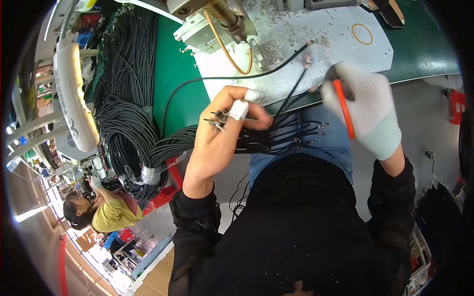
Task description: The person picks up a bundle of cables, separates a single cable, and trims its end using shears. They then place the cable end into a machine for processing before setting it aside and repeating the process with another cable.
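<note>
My left hand [217, 128] is bare, with white finger covers on two fingertips. Its fingers curl over black cables [284, 106], and small metal pieces [216, 120] stick out between them. My right hand [370, 103], in a white glove with grey fingertips, closes around a hand tool with an orange-red handle [344, 108]; the glove hides most of the tool, so its kind is unclear. Near the gloved fingertips, a cable end with a metal terminal [314, 89] points up right. More cables [266, 143] lie across my lap, their terminal ends to the right.
A press machine [234, 24] with a copper-coloured tube stands over a white board [306, 24] strewn with metal scraps. A yellow ring [362, 34] lies there. Thick black cable bundles [126, 98] hang along the green table's [170, 64] left side. A co-worker [108, 212] sits far left.
</note>
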Tool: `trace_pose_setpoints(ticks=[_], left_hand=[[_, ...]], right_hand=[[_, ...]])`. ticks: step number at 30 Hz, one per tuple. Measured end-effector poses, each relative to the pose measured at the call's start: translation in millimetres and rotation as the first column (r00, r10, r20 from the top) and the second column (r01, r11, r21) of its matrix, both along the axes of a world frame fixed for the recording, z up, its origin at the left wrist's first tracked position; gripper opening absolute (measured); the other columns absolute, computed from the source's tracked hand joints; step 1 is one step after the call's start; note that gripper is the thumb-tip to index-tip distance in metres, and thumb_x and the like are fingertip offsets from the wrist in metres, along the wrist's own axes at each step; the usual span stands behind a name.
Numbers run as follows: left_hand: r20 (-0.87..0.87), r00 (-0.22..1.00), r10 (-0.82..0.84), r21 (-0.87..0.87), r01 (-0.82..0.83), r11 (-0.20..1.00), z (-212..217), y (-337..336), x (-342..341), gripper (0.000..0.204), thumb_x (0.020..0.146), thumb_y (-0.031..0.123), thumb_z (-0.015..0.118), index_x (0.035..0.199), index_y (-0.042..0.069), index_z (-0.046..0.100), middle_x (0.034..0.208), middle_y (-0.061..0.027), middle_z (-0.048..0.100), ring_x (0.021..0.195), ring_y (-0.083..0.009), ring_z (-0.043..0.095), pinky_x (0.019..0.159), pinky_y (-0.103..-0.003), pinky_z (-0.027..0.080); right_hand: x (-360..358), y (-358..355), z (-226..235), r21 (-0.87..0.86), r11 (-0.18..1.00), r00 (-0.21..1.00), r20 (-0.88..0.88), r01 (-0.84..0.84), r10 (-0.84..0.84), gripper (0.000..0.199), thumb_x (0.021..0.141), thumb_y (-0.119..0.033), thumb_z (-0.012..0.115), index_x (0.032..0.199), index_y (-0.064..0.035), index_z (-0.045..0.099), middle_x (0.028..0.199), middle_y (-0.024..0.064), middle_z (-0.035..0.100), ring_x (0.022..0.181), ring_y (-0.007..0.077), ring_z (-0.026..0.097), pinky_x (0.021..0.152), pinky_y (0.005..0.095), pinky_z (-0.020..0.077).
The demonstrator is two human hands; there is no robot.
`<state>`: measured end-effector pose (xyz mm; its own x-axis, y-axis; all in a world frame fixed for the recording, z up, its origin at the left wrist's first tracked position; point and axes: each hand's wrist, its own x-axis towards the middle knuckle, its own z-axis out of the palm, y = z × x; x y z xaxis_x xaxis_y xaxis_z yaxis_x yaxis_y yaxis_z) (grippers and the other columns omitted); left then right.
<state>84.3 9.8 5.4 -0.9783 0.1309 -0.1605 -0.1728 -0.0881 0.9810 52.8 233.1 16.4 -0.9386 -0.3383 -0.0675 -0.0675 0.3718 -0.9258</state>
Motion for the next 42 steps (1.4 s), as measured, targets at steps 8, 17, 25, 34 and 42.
trace_pose_setpoints(ticks=[8, 17, 25, 34, 42], left_hand=[[-0.087, 0.903, -0.422, -0.391, 0.358, 0.848, 8.1, 11.5, 4.5, 0.013, 0.089, 0.003, 0.053, 0.100, -0.001, 0.050, 0.082, -0.0043, 0.056, 0.073, -0.0055, 0.050, 0.064, -0.021, 0.041], [-0.205, 0.975, -0.080, -0.244, 0.029, 0.969, 17.0, 19.6, 19.3, 0.023, 0.077, -0.009, 0.060, 0.098, -0.001, 0.054, 0.083, -0.0069, 0.057, 0.064, -0.0060, 0.049, 0.058, -0.019, 0.039], [-0.681, 0.638, -0.359, -0.612, -0.227, 0.757, 6.8, 21.0, 7.6, 0.025, 0.077, -0.008, 0.061, 0.101, -0.002, 0.054, 0.087, -0.0112, 0.061, 0.068, -0.0146, 0.058, 0.060, -0.022, 0.047], [-0.608, 0.718, -0.339, -0.493, -0.006, 0.870, 8.3, 13.2, 6.2, 0.028, 0.075, -0.006, 0.061, 0.101, 0.002, 0.054, 0.081, -0.0118, 0.061, 0.056, -0.0157, 0.056, 0.050, -0.022, 0.044], [-0.172, 0.960, -0.219, 0.117, 0.241, 0.963, -0.4, 16.8, 11.4, 0.026, 0.077, -0.008, 0.057, 0.099, 0.004, 0.050, 0.075, -0.0107, 0.059, 0.054, -0.0118, 0.052, 0.045, -0.022, 0.037]], right_hand=[[16.2, -15.8, 23.4, 0.047, 0.973, 0.934, -0.273, -0.228, 0.232, 0.016, 0.079, -0.014, 0.063, 0.087, -0.0011, 0.060, 0.056, 0.0052, 0.051, 0.050, 0.0089, 0.054, 0.046, 0.0265, 0.0405], [8.5, -6.5, 17.7, -0.445, 0.895, 0.810, 0.517, -0.022, 0.277, 0.026, 0.086, -0.021, 0.054, 0.079, 0.0029, 0.059, 0.052, 0.0036, 0.054, 0.040, 0.0116, 0.051, 0.046, 0.0263, 0.0472], [15.8, -7.0, 6.6, -0.616, 0.772, 0.729, 0.600, 0.159, 0.329, 0.031, 0.088, -0.023, 0.050, 0.081, 0.0060, 0.059, 0.052, 0.0051, 0.055, 0.044, 0.0148, 0.056, 0.048, 0.0268, 0.0501], [21.6, -16.4, 9.0, -0.140, 0.990, 0.991, -0.125, 0.019, -0.037, 0.021, 0.088, -0.018, 0.055, 0.089, 0.0030, 0.060, 0.055, 0.0048, 0.057, 0.046, 0.0156, 0.057, 0.047, 0.0263, 0.0465], [9.4, -7.2, 19.3, -0.315, 0.938, 0.917, 0.311, -0.148, 0.249, 0.018, 0.084, -0.020, 0.058, 0.080, -0.0025, 0.060, 0.049, 0.0030, 0.052, 0.042, 0.0119, 0.051, 0.045, 0.0277, 0.0440]])
